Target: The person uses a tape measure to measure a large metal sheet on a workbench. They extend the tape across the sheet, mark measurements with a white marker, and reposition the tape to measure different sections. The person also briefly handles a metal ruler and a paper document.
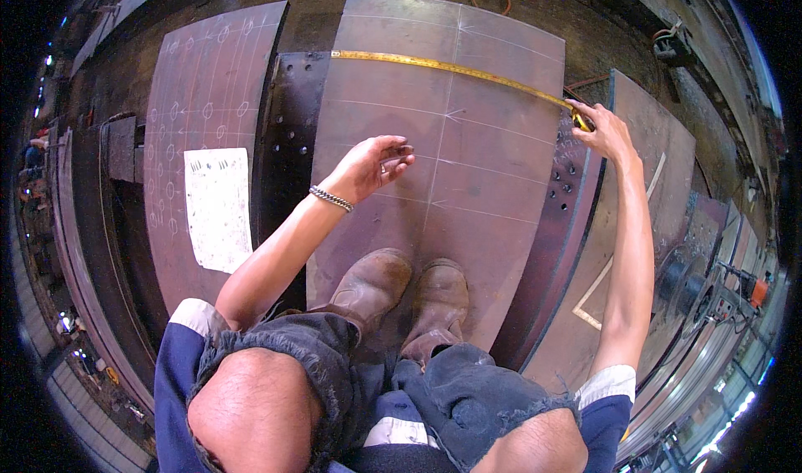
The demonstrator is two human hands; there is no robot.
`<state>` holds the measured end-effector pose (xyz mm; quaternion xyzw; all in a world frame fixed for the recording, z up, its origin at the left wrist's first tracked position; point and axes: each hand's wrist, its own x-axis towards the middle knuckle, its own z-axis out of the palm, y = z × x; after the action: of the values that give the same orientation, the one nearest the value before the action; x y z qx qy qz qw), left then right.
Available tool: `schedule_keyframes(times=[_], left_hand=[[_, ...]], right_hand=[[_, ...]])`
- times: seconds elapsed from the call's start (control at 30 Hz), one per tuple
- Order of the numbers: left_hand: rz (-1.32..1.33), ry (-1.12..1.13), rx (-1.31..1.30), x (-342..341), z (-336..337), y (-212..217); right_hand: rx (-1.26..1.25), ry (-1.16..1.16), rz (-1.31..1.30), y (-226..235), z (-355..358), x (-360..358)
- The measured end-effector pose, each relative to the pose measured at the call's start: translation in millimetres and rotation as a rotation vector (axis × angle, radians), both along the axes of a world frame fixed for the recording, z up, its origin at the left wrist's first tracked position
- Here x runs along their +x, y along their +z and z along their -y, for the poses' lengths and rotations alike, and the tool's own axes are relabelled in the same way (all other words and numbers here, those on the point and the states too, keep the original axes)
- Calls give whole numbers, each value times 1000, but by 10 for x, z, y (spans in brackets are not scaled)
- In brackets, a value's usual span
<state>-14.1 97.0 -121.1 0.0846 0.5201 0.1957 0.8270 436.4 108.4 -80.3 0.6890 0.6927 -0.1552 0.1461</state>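
I crouch on a brown steel plate (468, 164) marked with chalk lines. A yellow tape measure (451, 69) stretches across its far part, from the left edge to the right edge. My right hand (603, 129) holds the tape's case end at the plate's right edge. My left hand (374, 164) hovers above the plate's middle with fingers loosely curled; a small pale piece, perhaps chalk, seems pinched in them. A metal bracelet is on that wrist. My two brown boots (409, 293) stand on the plate's near part.
A second plate (209, 97) with chalk circles and a grid lies at left, with a white paper sheet (219, 208) on it. A dark drilled steel piece (292, 114) lies between the plates. More plates lie at right (660, 181). An orange power tool (748, 289) sits far right.
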Motion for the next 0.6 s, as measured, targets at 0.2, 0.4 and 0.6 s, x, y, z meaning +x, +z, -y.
schedule_keyframes(times=[0.2,0.4,0.6], left_hand=[[-16,9,15,0,-6,-12],[-18,17,11,-17,2,-18],[-7,18,13,-19,-7,-39]], right_hand=[[50,23,-3,-44,33,31],[23,8,-22,-17,25,0],[16,0,-27,-34,35,42]])
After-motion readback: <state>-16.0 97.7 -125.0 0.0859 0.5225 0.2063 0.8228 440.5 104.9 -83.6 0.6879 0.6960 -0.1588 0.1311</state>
